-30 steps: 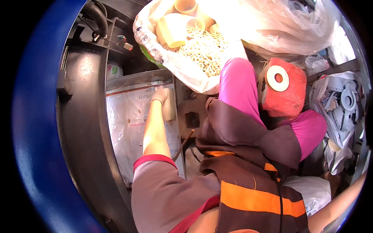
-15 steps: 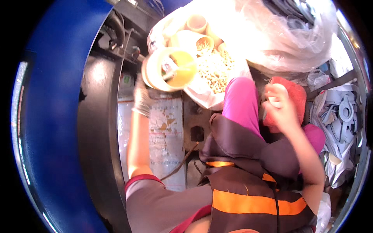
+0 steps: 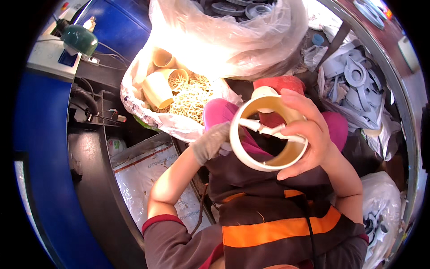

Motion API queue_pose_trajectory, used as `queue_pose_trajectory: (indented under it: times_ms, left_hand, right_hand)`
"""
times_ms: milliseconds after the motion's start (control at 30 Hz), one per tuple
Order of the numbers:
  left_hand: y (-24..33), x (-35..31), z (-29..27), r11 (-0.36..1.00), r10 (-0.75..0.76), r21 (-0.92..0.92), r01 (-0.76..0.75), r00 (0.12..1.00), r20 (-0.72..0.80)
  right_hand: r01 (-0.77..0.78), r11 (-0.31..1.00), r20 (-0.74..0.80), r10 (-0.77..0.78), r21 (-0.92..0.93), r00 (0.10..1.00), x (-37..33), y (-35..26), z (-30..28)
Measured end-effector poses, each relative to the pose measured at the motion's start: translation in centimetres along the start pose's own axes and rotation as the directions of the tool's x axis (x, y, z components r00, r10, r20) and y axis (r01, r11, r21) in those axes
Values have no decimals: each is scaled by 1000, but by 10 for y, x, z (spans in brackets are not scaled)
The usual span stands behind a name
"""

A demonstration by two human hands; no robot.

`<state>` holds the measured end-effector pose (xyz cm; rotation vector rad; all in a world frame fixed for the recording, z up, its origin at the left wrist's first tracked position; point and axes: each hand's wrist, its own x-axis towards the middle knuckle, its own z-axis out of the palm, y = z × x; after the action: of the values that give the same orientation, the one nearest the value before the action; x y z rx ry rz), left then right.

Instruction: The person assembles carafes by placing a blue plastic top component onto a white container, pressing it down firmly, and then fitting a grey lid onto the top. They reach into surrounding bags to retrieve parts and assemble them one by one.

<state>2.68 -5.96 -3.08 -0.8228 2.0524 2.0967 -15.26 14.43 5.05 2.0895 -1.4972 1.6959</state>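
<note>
A wide cream plastic pipe fitting (image 3: 264, 166) is held above my lap, its round opening facing up. Jointed white plastic strips (image 3: 273, 130) run across the inside of it. My right hand (image 3: 311, 134) grips its right side, the bare fingers spread over the rim and reaching the strips. On the left side my left hand (image 3: 211, 142), in a thin pale glove, holds the fitting's wall; its fingertips are partly hidden behind it. A rounded cream part (image 3: 264, 92) shows just past the far rim; I cannot tell whether it is joined on.
An open sack (image 3: 134, 105) ahead left holds cream tubes (image 3: 157, 89) and many small cream pieces (image 3: 192, 96). Bags of grey plastic parts (image 3: 356, 74) stand far and right. A red cloth (image 3: 282, 83) lies by my knee. Left are a plastic-covered tray (image 3: 143, 175) and a blue panel (image 3: 42, 134).
My left hand has brought the fitting from above the sack back to my lap. My right hand has moved left from the red cloth and taken hold of the fitting. The view has shifted.
</note>
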Motion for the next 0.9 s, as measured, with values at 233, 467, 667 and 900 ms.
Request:
queue_pose_trajectory:
  times_ms: [233,467,667,900]
  left_hand:
    - [57,-11,47,605,647,562,-564,760,67]
    - [70,-15,46,536,623,589,-605,754,209]
    - [59,-8,51,661,419,505,-555,831,366]
    - [20,-22,30,669,532,468,-578,812,242]
  right_hand:
    - [-631,724,15,660,-278,751,-70,0,22]
    - [-774,620,85,785,-130,614,-37,-16,4]
    - [-864,419,350,793,280,498,-80,5,28]
    - [-671,739,254,638,67,727,-76,-2,47]
